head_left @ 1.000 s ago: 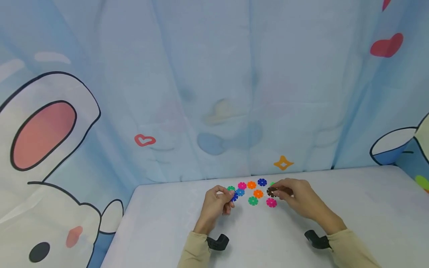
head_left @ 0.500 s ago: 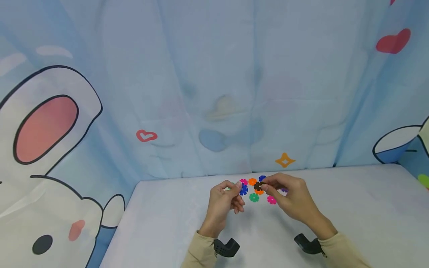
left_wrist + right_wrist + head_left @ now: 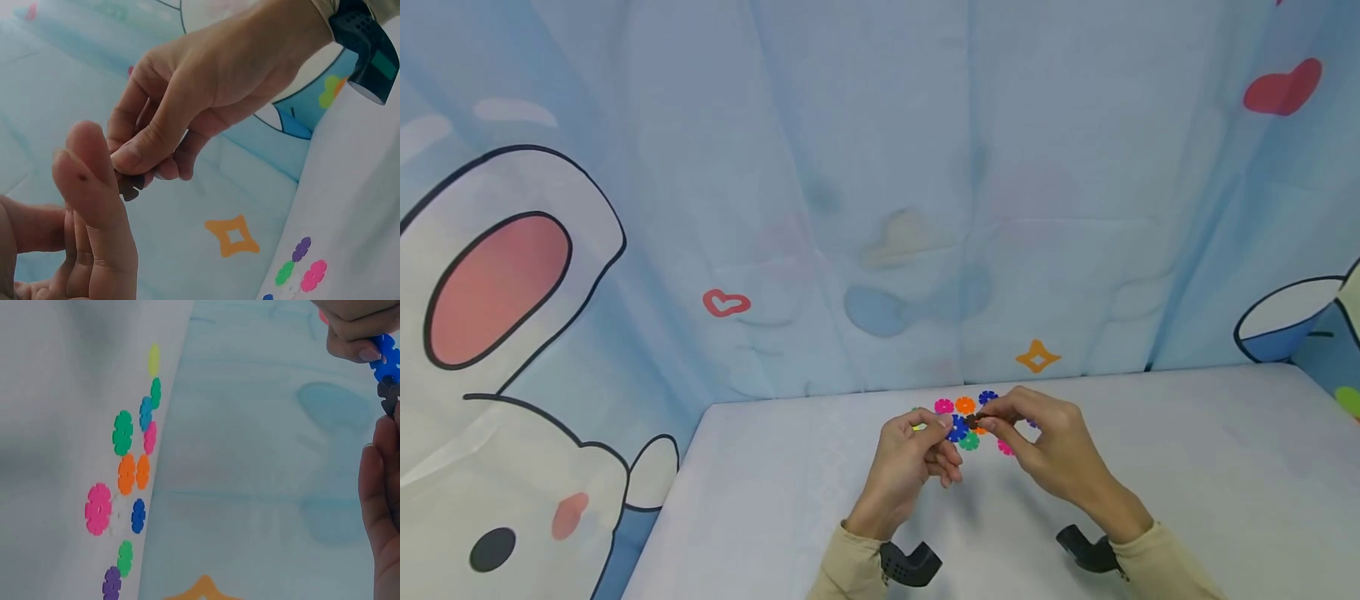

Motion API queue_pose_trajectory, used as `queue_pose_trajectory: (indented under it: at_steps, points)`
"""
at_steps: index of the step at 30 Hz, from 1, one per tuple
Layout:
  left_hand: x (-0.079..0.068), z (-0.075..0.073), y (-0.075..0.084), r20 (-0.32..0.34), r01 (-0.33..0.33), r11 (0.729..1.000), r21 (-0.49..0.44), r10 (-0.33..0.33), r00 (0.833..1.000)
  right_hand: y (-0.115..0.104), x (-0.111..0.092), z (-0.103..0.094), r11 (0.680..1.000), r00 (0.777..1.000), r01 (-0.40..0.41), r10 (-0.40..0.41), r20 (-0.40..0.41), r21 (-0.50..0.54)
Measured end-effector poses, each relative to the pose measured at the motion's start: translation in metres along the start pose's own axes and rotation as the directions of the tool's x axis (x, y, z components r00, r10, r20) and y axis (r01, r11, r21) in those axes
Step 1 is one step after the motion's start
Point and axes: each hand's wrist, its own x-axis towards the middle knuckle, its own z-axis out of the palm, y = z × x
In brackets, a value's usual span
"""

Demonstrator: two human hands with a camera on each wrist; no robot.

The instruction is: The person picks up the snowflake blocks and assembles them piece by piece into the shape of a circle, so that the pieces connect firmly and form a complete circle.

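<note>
Over the white table my left hand point(image 3: 910, 462) pinches a dark blue flower-shaped disc point(image 3: 385, 359) between thumb and forefinger. From the right, my right hand point(image 3: 1048, 446) holds a dark brown notched disc point(image 3: 389, 394) by its edge. The two discs meet at their rims in the right wrist view, the brown one turned more edge-on in the head view. In the left wrist view, the brown disc point(image 3: 131, 187) peeks out below the right thumb, while the left fingers hide the blue one.
Several loose flower discs lie near the table's back edge, among them a pink disc point(image 3: 98, 510), a green disc point(image 3: 122, 433), an orange disc point(image 3: 126, 474) and a purple disc point(image 3: 112, 584). A blue printed curtain point(image 3: 887, 200) hangs behind the white table point(image 3: 760, 500).
My right hand has carried the brown disc leftward, and my left hand has brought the blue disc to the right. The discs, apart before, now meet at their edges.
</note>
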Motion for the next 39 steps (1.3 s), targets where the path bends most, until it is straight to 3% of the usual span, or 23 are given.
queue_pose_trajectory:
  at_steps: [17, 21, 26, 29, 32, 34, 36, 39]
  points:
    - [-0.002, 0.000, -0.005, 0.046, -0.073, 0.995, 0.066, 0.070, 0.996, -0.003, -0.008, 0.017, 0.999, 0.994, 0.045, -0.042, -0.105, 0.027]
    - [0.001, -0.001, -0.005, 0.045, -0.080, 0.993, 0.086, 0.077, 0.996, -0.002, -0.004, 0.013, 1.000, 0.999, -0.003, 0.005, -0.052, 0.030]
    - [0.006, -0.007, -0.003, 0.031, -0.078, 0.981, 0.179, 0.074, 0.997, 0.012, -0.006, 0.003, 0.994, 0.989, -0.106, 0.109, 0.095, -0.038]
    - [0.008, -0.016, 0.000, 0.022, -0.093, 0.966, 0.240, 0.090, 0.996, 0.027, -0.013, -0.001, 0.957, 0.945, -0.235, 0.265, 0.190, -0.168]
    - [0.009, -0.026, 0.003, 0.018, -0.113, 0.960, 0.258, 0.113, 0.993, 0.045, -0.023, 0.002, 0.892, 0.850, -0.357, 0.433, 0.300, -0.276]
    - [0.009, -0.033, 0.004, 0.021, -0.116, 0.960, 0.256, 0.114, 0.993, 0.055, -0.030, 0.006, 0.861, 0.781, -0.399, 0.499, 0.375, -0.315]
    - [0.009, -0.040, 0.006, 0.023, -0.118, 0.961, 0.252, 0.116, 0.993, 0.062, -0.037, 0.011, 0.853, 0.750, -0.405, 0.516, 0.414, -0.330]
    - [0.007, -0.050, 0.012, 0.023, -0.121, 0.958, 0.259, 0.119, 0.993, 0.067, -0.045, 0.018, 0.853, 0.744, -0.404, 0.516, 0.424, -0.330]
